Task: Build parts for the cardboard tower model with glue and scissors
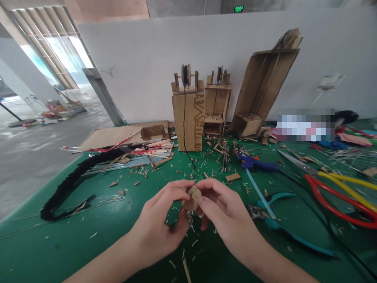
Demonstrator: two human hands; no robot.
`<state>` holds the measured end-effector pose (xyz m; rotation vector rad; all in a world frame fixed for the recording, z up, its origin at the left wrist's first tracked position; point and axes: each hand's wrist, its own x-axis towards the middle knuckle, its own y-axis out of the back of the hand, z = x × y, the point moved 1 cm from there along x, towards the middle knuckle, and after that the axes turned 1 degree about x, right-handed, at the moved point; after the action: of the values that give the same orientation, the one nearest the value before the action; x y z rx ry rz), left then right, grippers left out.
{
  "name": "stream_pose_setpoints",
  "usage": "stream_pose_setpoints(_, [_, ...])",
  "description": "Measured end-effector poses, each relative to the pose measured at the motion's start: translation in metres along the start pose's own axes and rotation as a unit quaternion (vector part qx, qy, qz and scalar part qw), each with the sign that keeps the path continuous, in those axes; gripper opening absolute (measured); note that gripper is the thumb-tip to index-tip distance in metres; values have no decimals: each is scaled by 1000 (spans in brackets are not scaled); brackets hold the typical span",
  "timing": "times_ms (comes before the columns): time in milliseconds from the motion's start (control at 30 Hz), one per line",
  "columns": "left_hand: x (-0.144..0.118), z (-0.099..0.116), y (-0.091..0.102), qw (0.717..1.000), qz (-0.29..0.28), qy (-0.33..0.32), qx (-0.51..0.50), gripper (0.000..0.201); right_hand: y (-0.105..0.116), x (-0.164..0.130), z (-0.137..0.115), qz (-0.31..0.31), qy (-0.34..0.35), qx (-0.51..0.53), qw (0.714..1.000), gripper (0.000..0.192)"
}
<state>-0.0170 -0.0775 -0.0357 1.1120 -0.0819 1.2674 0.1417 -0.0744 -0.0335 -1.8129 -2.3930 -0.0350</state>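
Note:
My left hand [160, 220] and my right hand [224, 210] meet above the green table [88, 236], both pinching one small cardboard piece [193, 196] between thumb and fingertips. The piece is tan and folded or layered, partly covered by my fingers. Small cardboard scraps lie on the table right under it.
Two cardboard towers [188, 114] with spools and a black string stand at the back, beside a leaning open cardboard box [265, 86]. A blue glue gun [259, 164], teal pliers [282, 220], red and yellow handled cutters [344, 196] lie right; a black braided cord [73, 177] lies left.

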Motion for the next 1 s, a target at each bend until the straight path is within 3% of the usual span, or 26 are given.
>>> stream_pose_setpoints(100, [1, 2, 1, 999, -22, 14, -46, 31, 2, 1, 0, 13, -3, 2, 1000, 11])
stream_pose_setpoints(267, [5, 1, -2, 992, 29, 74, -96, 11, 0, -2, 0, 13, 23, -56, 998, 10])
stream_pose_setpoints(400, [7, 1, -4, 985, 16, 111, -133, 21, -2, -4, -2, 21, 30, -94, 995, 11])
stream_pose_setpoints(700, [12, 2, -1, 998, 42, 36, -35, 18, -5, -3, -1, 23, -20, -19, 999, 15])
stream_pose_setpoints(1000, [10, -1, -4, 998, 62, 27, -17, 18, -6, 3, 4, 44, -82, 74, 993, 17])
